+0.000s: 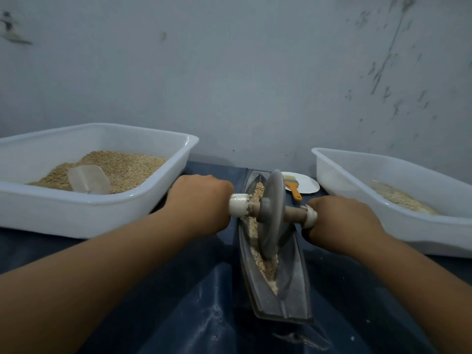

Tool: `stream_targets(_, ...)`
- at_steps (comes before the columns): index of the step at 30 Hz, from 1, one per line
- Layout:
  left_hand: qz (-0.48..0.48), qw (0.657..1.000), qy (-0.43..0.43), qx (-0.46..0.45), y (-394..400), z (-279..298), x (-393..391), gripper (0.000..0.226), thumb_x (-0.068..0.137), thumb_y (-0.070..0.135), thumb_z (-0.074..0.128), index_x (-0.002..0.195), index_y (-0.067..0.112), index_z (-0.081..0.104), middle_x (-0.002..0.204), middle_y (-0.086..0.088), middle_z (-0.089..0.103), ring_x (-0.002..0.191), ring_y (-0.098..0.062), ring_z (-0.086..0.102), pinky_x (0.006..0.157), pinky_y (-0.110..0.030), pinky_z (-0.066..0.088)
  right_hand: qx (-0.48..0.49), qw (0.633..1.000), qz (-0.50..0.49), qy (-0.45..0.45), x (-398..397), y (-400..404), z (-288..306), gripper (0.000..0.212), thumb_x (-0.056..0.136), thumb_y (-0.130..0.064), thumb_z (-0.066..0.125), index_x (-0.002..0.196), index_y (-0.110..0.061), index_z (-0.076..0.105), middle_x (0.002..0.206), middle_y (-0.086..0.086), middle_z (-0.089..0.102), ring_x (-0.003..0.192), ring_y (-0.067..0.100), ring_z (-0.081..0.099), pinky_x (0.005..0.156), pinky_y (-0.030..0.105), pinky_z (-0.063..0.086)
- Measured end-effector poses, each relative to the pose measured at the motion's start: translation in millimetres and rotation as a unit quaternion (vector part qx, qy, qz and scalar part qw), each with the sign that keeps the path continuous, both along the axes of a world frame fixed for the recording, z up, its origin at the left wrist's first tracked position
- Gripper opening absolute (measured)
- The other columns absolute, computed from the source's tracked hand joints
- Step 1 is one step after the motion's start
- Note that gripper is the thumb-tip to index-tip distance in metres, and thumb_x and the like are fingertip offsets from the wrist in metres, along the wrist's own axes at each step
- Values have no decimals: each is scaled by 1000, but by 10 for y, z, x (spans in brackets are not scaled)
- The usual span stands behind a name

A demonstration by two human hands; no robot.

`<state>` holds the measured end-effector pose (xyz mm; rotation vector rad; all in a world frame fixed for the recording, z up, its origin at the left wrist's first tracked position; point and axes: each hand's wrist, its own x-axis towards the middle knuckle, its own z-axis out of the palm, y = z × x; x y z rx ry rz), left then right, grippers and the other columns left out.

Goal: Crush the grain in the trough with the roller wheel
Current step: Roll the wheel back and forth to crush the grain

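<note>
The roller wheel (272,215) is stood in the trough (293,284) at the bench's middle, its axle gripped by left hand (201,203) and right hand (342,223). Heavy, stiff disc judged; grain (265,269) loose, easily scattered.

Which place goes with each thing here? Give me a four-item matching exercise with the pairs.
Things:
1. roller wheel
2. clear scoop
3. orange-handled brush
4. paler crushed grain

Places:
A. on the small white plate behind the trough
B. in the white tub on the right
C. standing in the trough, a hand on each end of its axle
D. lying on the whole grain in the white tub on the left

Pairs: 1-C, 2-D, 3-A, 4-B
</note>
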<state>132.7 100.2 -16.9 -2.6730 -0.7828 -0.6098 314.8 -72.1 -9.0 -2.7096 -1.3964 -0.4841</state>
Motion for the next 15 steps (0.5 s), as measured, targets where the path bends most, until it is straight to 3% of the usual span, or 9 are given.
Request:
stream_targets(4, 5, 998, 30, -46, 63, 75, 115, 13, 78, 35, 64, 88, 29, 59, 75, 6, 60, 70, -15, 60, 68, -33, 53, -23, 999, -4, 25, 29, 152, 67, 12, 77, -38, 59, 71, -29, 52, 72, -10, 58, 65, 12, 53, 50, 23, 31)
stream_targets(7, 7, 1000, 2, -27, 1, -18, -17, 11, 78, 36, 62, 81, 28, 55, 65, 8, 51, 60, -12, 52, 58, -27, 45, -15, 1000, 3, -4, -48, 73, 107, 13, 75, -37, 58, 69, -29, 50, 68, -9, 57, 60, 9, 50, 49, 23, 31)
stream_targets(10, 12, 999, -42, 11, -105, -192, -248, 25, 75, 38, 62, 69, 29, 39, 55, 10, 38, 48, -7, 36, 45, -23, 25, 7, 992, 34, -125, -151, -114, 63, 16, 70, -41, 53, 64, -30, 44, 56, -10, 49, 49, 3, 38, 44, 22, 22)
stream_targets(12, 11, 998, -67, 17, -141, -270, -349, 23, 74, 40, 61, 72, 30, 41, 54, 10, 36, 48, -11, 41, 44, -22, 27, 23, 980, 45, -194, -194, -122, 82, 18, 67, -42, 50, 60, -29, 39, 50, -10, 40, 44, 3, 28, 44, 21, 15)
stream_targets(15, 25, 998, -56, -13, -149, -251, -330, 17, 78, 42, 59, 82, 30, 49, 61, 9, 43, 59, -15, 52, 50, -25, 38, 2, 987, 45, -157, -199, 19, 161, 22, 73, -37, 53, 60, -27, 38, 54, -9, 39, 47, 6, 30, 45, 22, 17)
